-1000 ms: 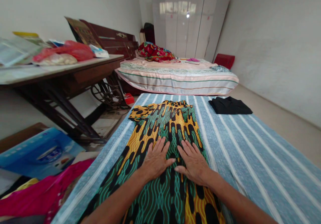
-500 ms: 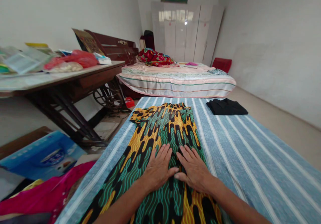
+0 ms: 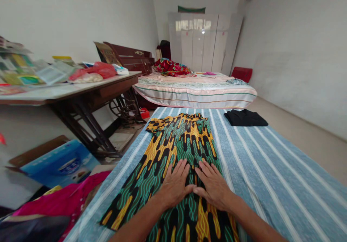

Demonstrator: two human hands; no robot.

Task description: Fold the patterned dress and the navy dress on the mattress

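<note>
A garment (image 3: 173, 144) printed in green, orange and black lies spread flat along the left half of a blue, white-striped sheet (image 3: 271, 169). Both my hands rest palm-down on it, side by side with thumbs touching. My left hand (image 3: 176, 186) has its fingers stretched flat and slightly apart. My right hand (image 3: 214, 186) lies the same way, just to its right. Neither hand holds anything. A folded black cloth (image 3: 245, 118) sits at the far right part of the sheet, well beyond my hands.
A dark wooden table (image 3: 81, 90) with papers and red bags stands at left. A blue box (image 3: 59, 162) and pink fabric (image 3: 62, 202) lie at the lower left. Beyond is a striped bed (image 3: 195, 90) with red cloth, then a white wardrobe (image 3: 200, 41).
My hands have slid a little toward me along the garment, staying flat and side by side. The view has shifted, showing more of the garment's near left edge.
</note>
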